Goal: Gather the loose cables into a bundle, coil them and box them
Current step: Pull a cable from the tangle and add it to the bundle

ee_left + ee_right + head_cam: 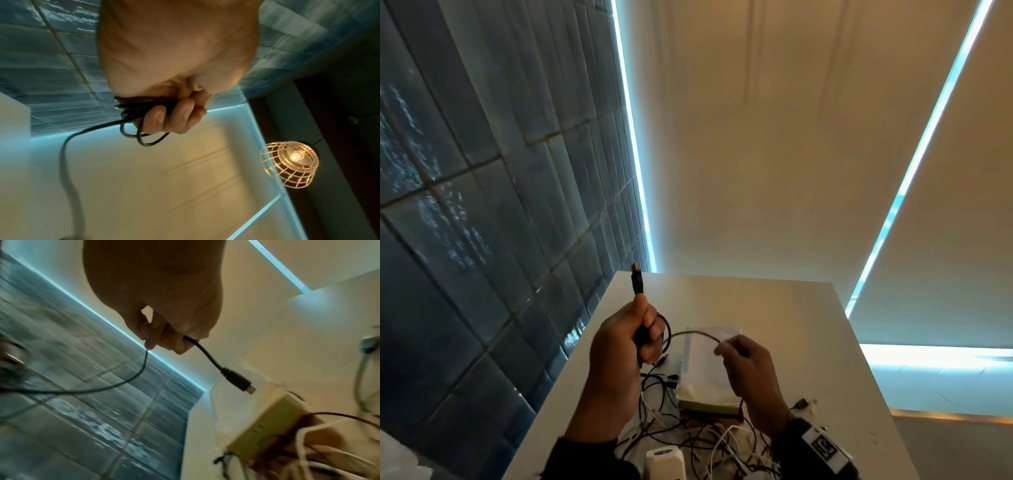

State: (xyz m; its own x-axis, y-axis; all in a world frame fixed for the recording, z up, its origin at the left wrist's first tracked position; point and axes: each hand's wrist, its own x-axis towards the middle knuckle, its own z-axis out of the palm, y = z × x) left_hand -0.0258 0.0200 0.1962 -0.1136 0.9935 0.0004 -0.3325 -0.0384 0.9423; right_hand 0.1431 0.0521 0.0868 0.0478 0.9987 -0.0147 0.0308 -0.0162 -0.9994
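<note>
Head view: the left hand (625, 337) is fisted round several turns of a black cable (697, 333), one plug (637, 281) standing up above the thumb. The right hand (748, 363) pinches the free run of the same cable near its other end; the right wrist view shows that end plug (239, 381) dangling below the fingertips (179, 344). Both hands are raised above the table (808, 342). The box (705, 370) lies beneath them, beside the loose pile (698, 438) of remaining black and white cables.

Risks, as judged:
- The coil is held by grip alone; slackening the left fingers (174, 118) probably lets the turns spring open.
- The dangling plug may snag in the pile if lowered, dragging other cables up.
- Uneven turns would probably make the bundle bulky and awkward to box.
</note>
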